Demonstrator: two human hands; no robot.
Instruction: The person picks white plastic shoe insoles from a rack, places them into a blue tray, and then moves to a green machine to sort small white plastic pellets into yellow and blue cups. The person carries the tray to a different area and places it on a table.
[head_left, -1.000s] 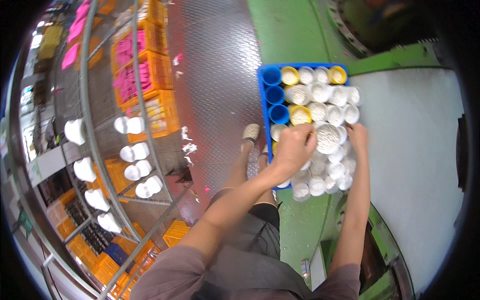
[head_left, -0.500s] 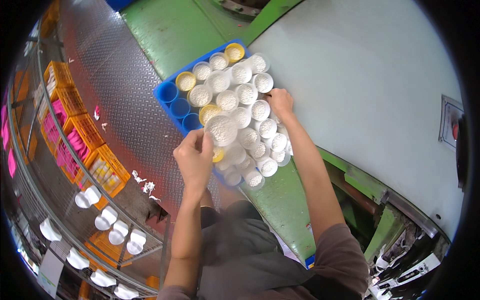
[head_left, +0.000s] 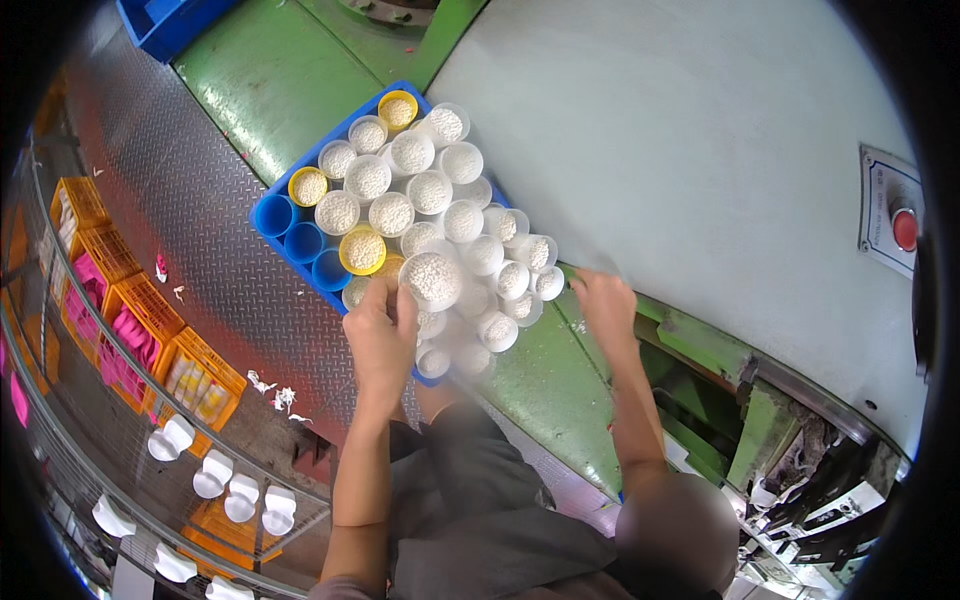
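My left hand [head_left: 383, 335] pinches the rim of a translucent white cup [head_left: 432, 282] full of small white pellets, above the near part of a blue tray [head_left: 268, 180]. Many similar pellet-filled cups, mostly white, crowd the tray and lean over its right side. Among them are a yellow cup [head_left: 362, 250] and an empty-looking blue cup [head_left: 304, 242]. My right hand [head_left: 606, 308] is just right of a small white cup [head_left: 548, 283], apart from it. Its fingers are curled closed, and anything inside them is hidden.
The tray rests on a green metal surface [head_left: 230, 105] beside a large grey panel [head_left: 660, 140] with a red button [head_left: 904, 230]. At left, a wire rack [head_left: 75, 340] stands by orange crates [head_left: 125, 340] with pink and white items. Another blue bin [head_left: 170, 25] is at top left.
The view has shifted, placing the tray further left. My right hand has come away from the cups at the tray's right side, toward me. My left hand still holds a pellet-filled cup.
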